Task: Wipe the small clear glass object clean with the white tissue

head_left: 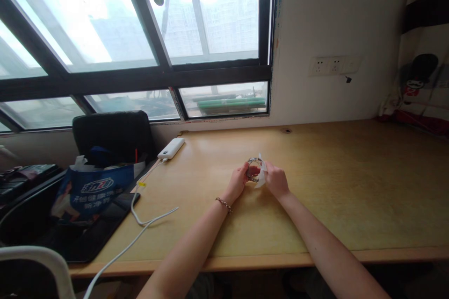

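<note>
My left hand point(240, 179) is closed on the left side of a round, silvery, patterned bangle point(249, 164), held upright just above the wooden desk. My right hand point(277, 178) pinches a thin white tissue point(260, 178) against the bangle's right side. The tissue hangs below the fingers and sticks up above the rim. Some fingertips are hidden behind the bangle and the tissue. On my left wrist is a braided bracelet point(223, 205).
The desk point(351, 187) stretches away to the right. A white power bank point(171, 149) lies at its back left, with a white cable point(133, 240) trailing over the front edge. Left of it are a black tablet-like panel point(94, 238), a blue bag point(96, 191) and a black chair point(114, 135).
</note>
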Action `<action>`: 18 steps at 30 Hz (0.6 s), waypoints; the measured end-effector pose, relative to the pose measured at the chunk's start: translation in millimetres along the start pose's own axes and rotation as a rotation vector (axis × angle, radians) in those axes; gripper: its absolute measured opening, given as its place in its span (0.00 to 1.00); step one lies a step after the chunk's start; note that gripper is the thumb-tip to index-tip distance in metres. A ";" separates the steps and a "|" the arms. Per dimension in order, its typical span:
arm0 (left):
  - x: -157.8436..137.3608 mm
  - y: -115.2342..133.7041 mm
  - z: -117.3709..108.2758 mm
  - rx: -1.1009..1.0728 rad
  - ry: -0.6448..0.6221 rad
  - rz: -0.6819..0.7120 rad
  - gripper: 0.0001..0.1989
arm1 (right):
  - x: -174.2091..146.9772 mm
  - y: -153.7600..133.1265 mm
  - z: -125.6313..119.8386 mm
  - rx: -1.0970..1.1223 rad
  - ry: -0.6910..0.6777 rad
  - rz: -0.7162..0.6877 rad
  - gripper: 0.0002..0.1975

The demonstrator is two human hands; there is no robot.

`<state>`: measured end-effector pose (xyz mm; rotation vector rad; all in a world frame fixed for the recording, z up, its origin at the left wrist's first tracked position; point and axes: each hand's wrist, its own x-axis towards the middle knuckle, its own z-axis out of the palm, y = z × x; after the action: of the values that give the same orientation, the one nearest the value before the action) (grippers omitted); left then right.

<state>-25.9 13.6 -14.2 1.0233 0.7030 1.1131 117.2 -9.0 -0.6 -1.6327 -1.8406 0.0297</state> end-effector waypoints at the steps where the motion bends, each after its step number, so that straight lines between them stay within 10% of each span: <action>1: 0.2 0.4 -1.0 0.006 0.011 0.003 0.27 | 1.6 0.0 1.1 0.054 -0.021 0.009 0.15; 7: 2.5 -4.5 -8.1 0.140 0.065 -0.008 0.28 | 9.4 2.5 14.2 0.376 -0.348 0.263 0.13; 13: -0.2 -3.9 0.5 0.059 -0.023 0.032 0.29 | 5.0 -0.2 18.6 0.509 -0.119 0.353 0.18; 18: -7.0 1.4 14.1 0.049 -0.159 0.037 0.26 | 5.5 -0.3 15.9 0.695 -0.194 0.612 0.23</action>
<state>-16.4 2.9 -7.5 1.1565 0.5882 1.0376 109.3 2.2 -10.3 -1.6205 -1.1699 1.0024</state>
